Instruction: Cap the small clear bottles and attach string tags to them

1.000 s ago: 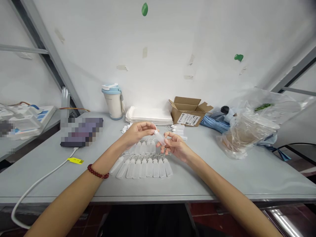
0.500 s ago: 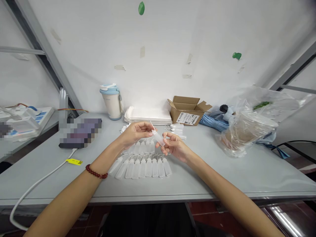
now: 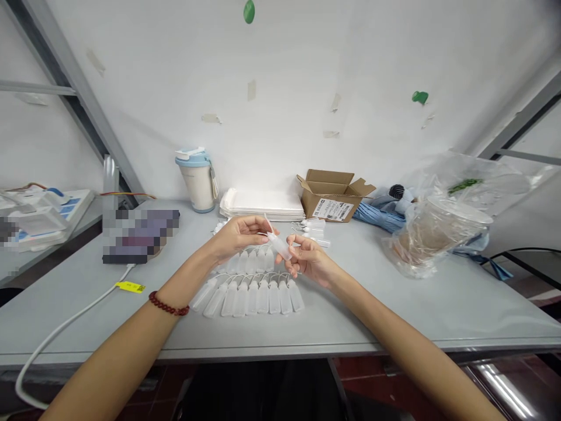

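Left hand (image 3: 239, 238): thumb and fingers nearly together, seemingly pinching the capped end of a frosted bottle (image 3: 280, 247)
Right hand (image 3: 312, 261): half curled, thumb and fingertips closed on its lower end
Bottle in work: tilted between both hands, thin white strip rising by its cap
Nearer than the hands: front row (image 3: 251, 299) and back row (image 3: 251, 262) of corded bottles, apparently done
Beyond right hand: loose bottles (image 3: 314, 225), possibly left; cannot tell
Beyond left hand: white parts (image 3: 220, 225), partly hidden

Your two hands (image 3: 309, 261), one bottle (image 3: 279, 247) between them, nine bottles (image 3: 252, 298) in the front row, one cup (image 3: 197, 186), one cardboard box (image 3: 335, 209), one bracelet (image 3: 168, 305), two green patches (image 3: 249, 11).
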`<state>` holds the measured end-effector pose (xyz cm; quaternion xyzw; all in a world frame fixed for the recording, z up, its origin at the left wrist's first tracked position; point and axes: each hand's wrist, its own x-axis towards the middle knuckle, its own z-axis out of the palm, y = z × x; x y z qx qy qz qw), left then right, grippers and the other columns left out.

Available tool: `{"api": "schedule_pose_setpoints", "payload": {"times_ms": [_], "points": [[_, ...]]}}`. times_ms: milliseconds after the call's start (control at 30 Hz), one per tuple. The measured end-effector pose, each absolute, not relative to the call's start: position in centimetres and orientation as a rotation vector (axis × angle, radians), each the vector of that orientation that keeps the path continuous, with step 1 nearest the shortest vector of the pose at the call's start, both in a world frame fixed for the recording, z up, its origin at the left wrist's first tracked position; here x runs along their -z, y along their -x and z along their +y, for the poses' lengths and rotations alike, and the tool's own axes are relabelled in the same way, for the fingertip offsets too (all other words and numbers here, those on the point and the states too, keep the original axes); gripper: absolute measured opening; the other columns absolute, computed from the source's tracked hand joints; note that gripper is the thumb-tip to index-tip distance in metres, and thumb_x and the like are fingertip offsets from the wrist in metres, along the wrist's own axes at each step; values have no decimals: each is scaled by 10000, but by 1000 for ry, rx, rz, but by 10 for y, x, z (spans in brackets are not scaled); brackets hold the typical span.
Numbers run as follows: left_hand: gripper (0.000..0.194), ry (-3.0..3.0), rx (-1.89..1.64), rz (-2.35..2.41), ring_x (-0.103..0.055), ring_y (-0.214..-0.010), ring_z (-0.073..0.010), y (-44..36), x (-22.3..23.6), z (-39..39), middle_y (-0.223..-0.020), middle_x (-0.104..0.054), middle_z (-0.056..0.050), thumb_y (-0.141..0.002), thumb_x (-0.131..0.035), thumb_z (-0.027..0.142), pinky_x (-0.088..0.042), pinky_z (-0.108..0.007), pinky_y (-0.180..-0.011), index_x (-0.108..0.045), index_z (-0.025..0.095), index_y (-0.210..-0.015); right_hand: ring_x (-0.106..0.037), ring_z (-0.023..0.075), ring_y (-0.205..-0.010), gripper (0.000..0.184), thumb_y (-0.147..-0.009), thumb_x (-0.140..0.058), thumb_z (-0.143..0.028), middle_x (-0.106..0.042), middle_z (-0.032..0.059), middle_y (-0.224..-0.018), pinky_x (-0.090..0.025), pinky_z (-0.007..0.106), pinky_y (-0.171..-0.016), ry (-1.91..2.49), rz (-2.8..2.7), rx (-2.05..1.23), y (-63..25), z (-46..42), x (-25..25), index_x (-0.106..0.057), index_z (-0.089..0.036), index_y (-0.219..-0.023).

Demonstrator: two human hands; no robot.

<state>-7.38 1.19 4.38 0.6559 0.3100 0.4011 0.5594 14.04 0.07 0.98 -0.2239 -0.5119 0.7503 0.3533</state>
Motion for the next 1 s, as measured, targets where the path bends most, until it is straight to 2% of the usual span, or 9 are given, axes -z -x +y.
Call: {"api": "schedule_pose_setpoints", "payload": {"times_ms": [167,267,500,733,900,1000], "points": [[206,-1557,-890,717,-585,-870,-176,70,-44,10,-929,-657,-62,-754,-674,323,-438,-333,-838,-674,175,-898,-571,90,-488,267,-768,-686,-304,-698,50,-787,-474,204,-468,566,-1325,-1940,-140,1,-11,-446,-196,-816],[209,-1532,-909,771,-575,-804,-154,70,-41,12,-862,-637,-37,-738,-696,342,-440,-331,-823,-673,176,-862,-572,90,-485,269,-766,-687,-303,-698,50,-778,-470,200,-462,566,-1319,-1950,-141,1,-12,-447,-196,-826],[246,-1557,-931,756,-572,-910,-173,73,-41,12,-935,-636,-42,-695,-730,296,-433,-318,-844,-642,189,-899,-582,92,-480,262,-774,-679,-289,-704,58,-767,-475,199,-467,563,-1325,-1991,-140,-1,-12,-440,-195,-825],[236,-1608,-884,863,-567,-833,-167,71,-46,8,-850,-631,-36,-706,-715,324,-441,-317,-807,-662,176,-882,-582,93,-472,281,-766,-686,-315,-705,53,-757,-474,198,-456,577,-1324,-1994,-139,-2,-14,-435,-196,-810],[216,-1593,-890,919,-567,-757,-145,69,-45,9,-773,-624,-16,-703,-711,333,-461,-302,-757,-661,163,-825,-603,93,-515,295,-764,-686,-363,-706,61,-804,-485,195,-480,654,-1318,-1921,-138,-2,-14,-510,-178,-913],[211,-1575,-917,945,-568,-734,-139,67,-43,10,-750,-622,-14,-699,-712,337,-473,-302,-745,-660,154,-791,-615,98,-525,352,-717,-730,-336,-698,43,-819,-490,204,-482,720,-1353,-1811,-136,-3,-16,-539,-174,-965]]}}
